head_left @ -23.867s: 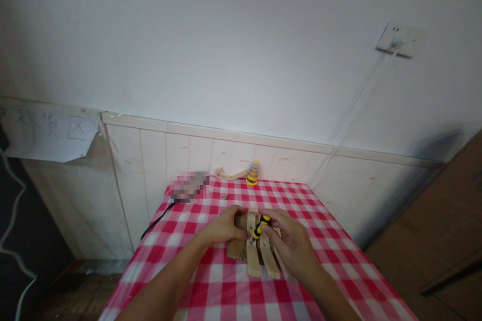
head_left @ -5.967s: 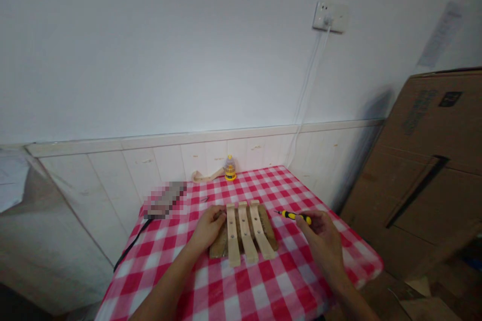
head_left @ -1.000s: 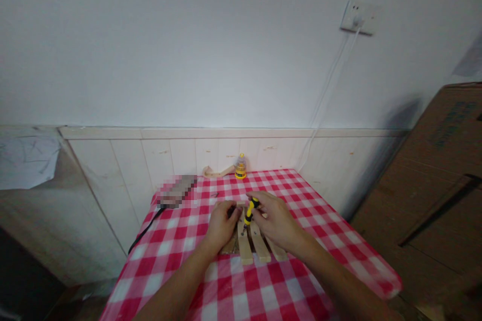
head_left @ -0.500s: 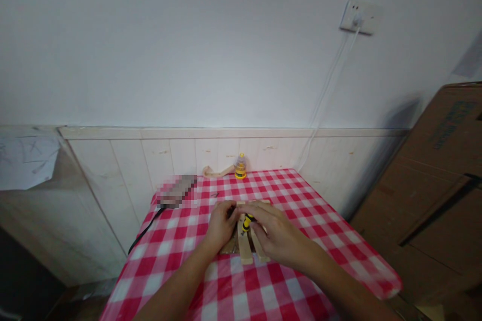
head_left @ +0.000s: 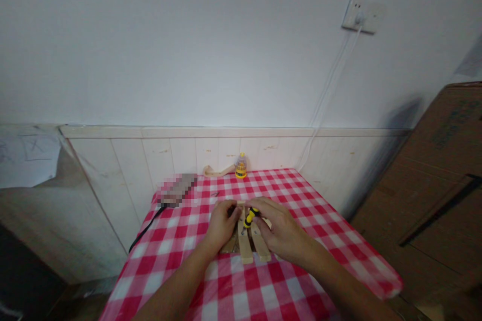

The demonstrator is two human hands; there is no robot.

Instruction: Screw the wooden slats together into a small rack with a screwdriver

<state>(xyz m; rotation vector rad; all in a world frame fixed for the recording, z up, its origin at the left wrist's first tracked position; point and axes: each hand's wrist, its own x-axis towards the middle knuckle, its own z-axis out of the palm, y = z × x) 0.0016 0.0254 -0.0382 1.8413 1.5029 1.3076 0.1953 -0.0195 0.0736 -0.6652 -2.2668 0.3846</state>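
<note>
My right hand [head_left: 280, 224] is closed around a short yellow-and-black screwdriver [head_left: 248, 217]. The tool leans, its tip down at a screw on a pale wooden strip [head_left: 245, 250]. A second pale strip [head_left: 262, 250] lies beside the first, partly under my right hand. Both rest across a brown, shiny flat piece [head_left: 229, 247], mostly covered by the strips and hands. With fingers curled, my left hand [head_left: 221, 223] grips the left side of the wooden strip near its far end; its fingertips are partly hidden.
A red-and-white checked tablecloth [head_left: 301, 281] covers the table. Near the wall stand a yellow-capped bit container [head_left: 241, 166] and a curved wooden piece [head_left: 218, 170]. A small metal piece [head_left: 215, 194] lies beyond my hands. Left is a blurred-out object [head_left: 181, 190] with a black strap; a large cardboard box [head_left: 425, 200] leans at right.
My right hand has lifted and shifted slightly right at the fingers, so more of the screwdriver handle shows. The left hand stays in place on the wood.
</note>
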